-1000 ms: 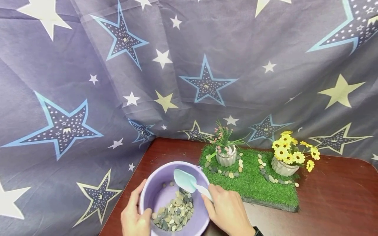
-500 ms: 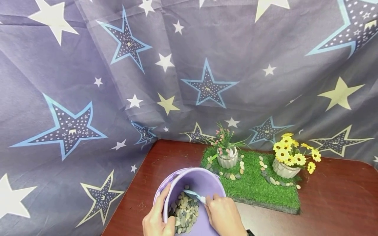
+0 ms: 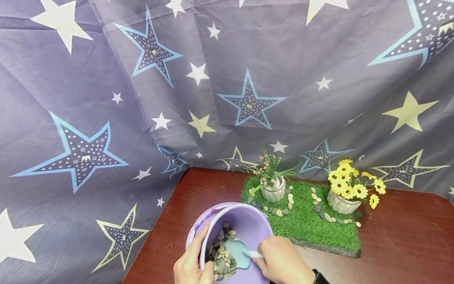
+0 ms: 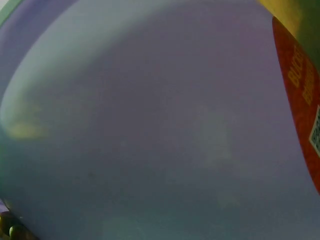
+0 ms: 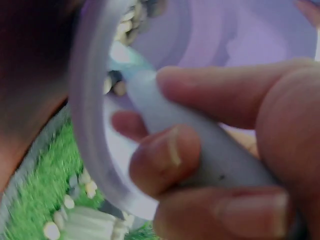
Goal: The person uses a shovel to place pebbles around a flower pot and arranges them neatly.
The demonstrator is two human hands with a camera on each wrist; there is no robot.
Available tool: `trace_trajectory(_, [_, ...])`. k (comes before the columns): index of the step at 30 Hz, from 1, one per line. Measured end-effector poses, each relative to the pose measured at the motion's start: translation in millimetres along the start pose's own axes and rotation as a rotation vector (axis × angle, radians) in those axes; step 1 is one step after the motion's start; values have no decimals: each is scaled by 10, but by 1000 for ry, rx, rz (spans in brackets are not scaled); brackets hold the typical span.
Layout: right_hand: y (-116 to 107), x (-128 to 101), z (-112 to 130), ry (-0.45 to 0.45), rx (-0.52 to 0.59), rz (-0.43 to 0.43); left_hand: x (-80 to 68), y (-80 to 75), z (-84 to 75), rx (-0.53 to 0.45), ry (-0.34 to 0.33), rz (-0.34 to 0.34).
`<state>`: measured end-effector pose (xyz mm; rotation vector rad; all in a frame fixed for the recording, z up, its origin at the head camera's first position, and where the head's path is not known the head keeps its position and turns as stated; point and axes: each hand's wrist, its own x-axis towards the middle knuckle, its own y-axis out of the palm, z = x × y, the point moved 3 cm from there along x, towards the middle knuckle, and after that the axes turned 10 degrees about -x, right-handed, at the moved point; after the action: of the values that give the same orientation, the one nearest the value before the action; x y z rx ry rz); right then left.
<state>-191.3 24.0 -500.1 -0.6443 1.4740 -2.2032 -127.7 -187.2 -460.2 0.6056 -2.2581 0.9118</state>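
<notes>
Our left hand (image 3: pixel 193 265) grips the rim of the tilted purple bucket (image 3: pixel 248 225) at the table's near edge. Our right hand (image 3: pixel 281 262) pinches a blue scoop (image 3: pixel 238 252), its blade on the pebbles (image 3: pixel 221 256) inside. Beyond lies the grass mat (image 3: pixel 305 225) with two flowerpots.

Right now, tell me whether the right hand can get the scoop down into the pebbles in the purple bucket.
Probably yes. The right hand grips the scoop inside the tilted purple bucket, its blade at the pebbles. The left hand holds only the rim, clear of it.
</notes>
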Motion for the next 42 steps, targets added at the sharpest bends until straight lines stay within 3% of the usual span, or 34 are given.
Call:
trace_trajectory(4, [-9, -56, -87, 55, 187, 146, 1, -2, 19, -3, 6, -7])
trace_trajectory(7, [-17, -68, -144, 53, 303, 196, 3, -13, 33, -4, 4, -14])
trace_trajectory(13, [-77, -74, -257, 28, 464, 161, 36, -46, 73, -20, -19, -16])
trace_trajectory(17, [-153, -80, -287, 35, 504, 125, 61, -82, 125, -27, -113, -17])
trace_trajectory(24, [-393, -129, -274, 170, 416, -26, 161, -247, 433, -100, -401, -18])
trace_trajectory(27, [-501, -181, -298, 232, 369, -66, 182, -357, 666, -155, -490, -30])
trace_trajectory(31, [-554, -231, -410, 291, 358, -51, 196, -491, 1055, -246, -597, -37])
trace_trajectory(36, [-362, -213, -581, 385, 315, -11, 173, -585, 1456, -401, -706, -48])
trace_trajectory(39, [-128, -144, -659, 429, 288, 0, 157, -581, 1528, -498, -725, -62])
trace_trajectory(42, [146, -49, -704, 440, 252, -6, 143, -563, 1535, -534, -715, -72])
